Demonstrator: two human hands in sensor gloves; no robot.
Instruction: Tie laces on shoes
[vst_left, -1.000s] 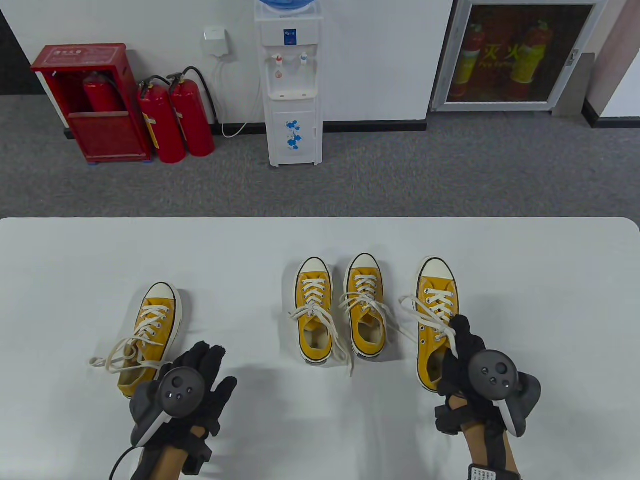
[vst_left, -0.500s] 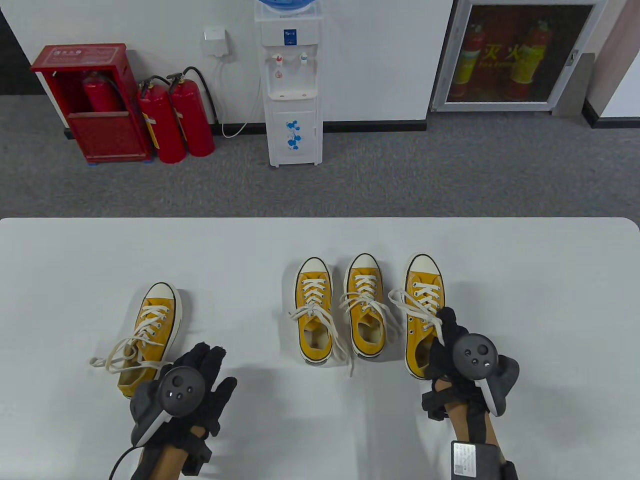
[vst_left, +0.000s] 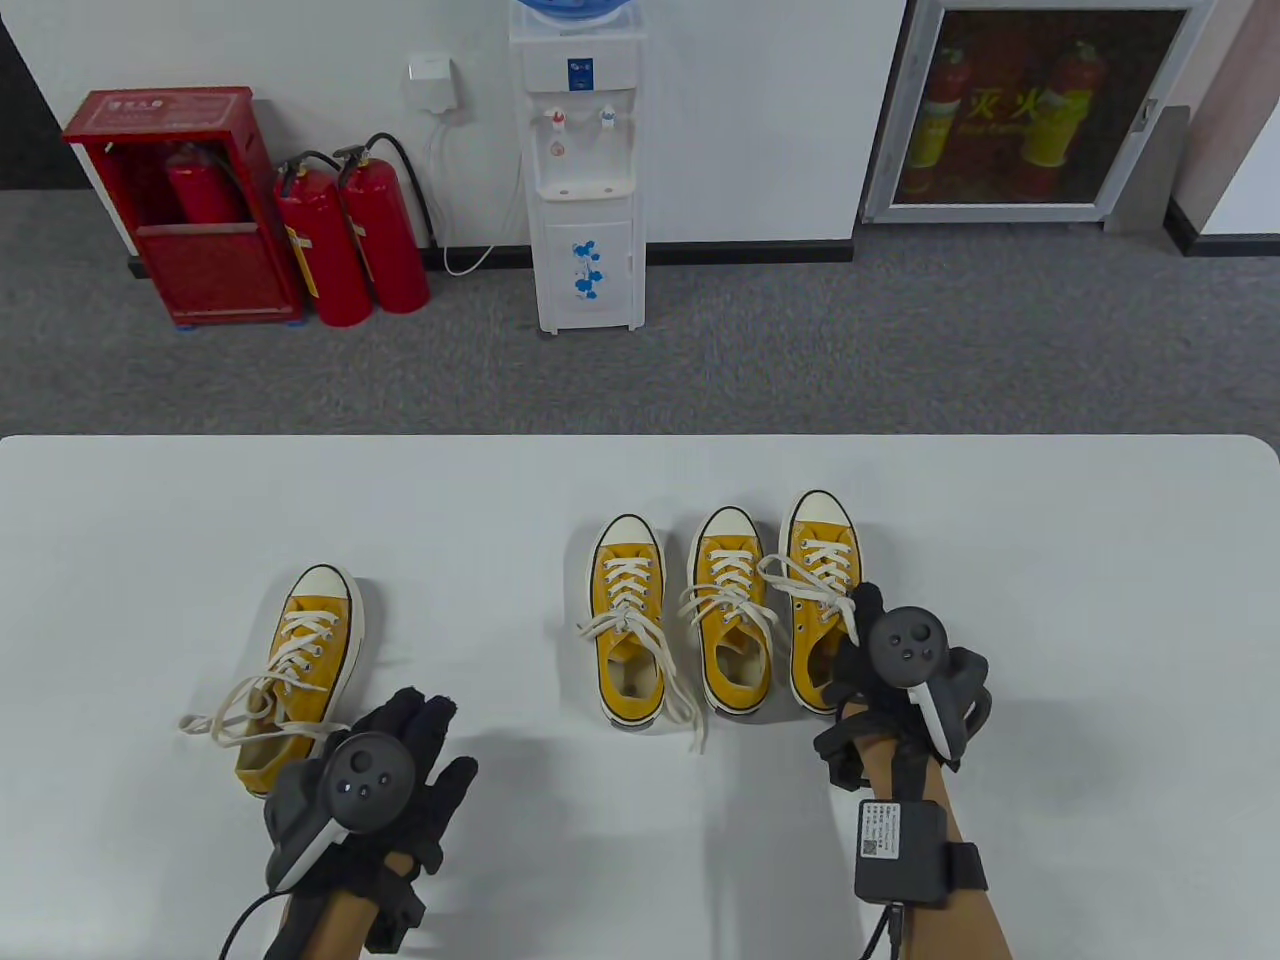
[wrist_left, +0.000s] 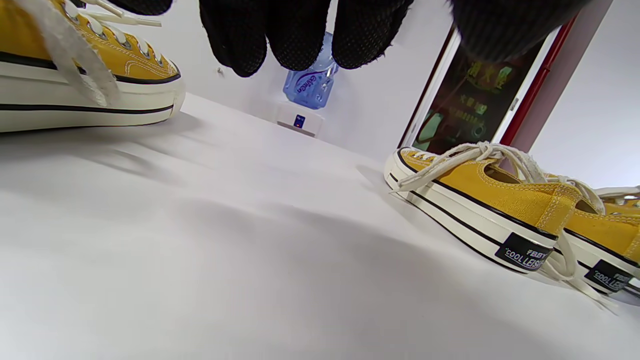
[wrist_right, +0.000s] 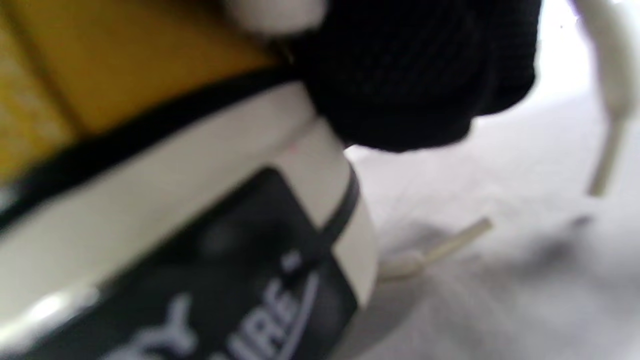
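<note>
Fingers of my right hand (vst_left: 880, 665) grip the heel of the third shoe (vst_left: 822, 600), toe pointing away, touching the pair. Left hand (vst_left: 400, 760) rests open beside the fourth shoe (vst_left: 300, 670), nearer it.

Four shoes (vst_left: 625, 620) yellow canvas, cream toe caps, black sole stripe, off-white laces (vst_left: 235, 705). Heel patch (wrist_left: 523, 251) black, white lettering. Gloves black. Table (vst_left: 640, 480) white. Right wrist view blurred; patch there probably the same.
</note>
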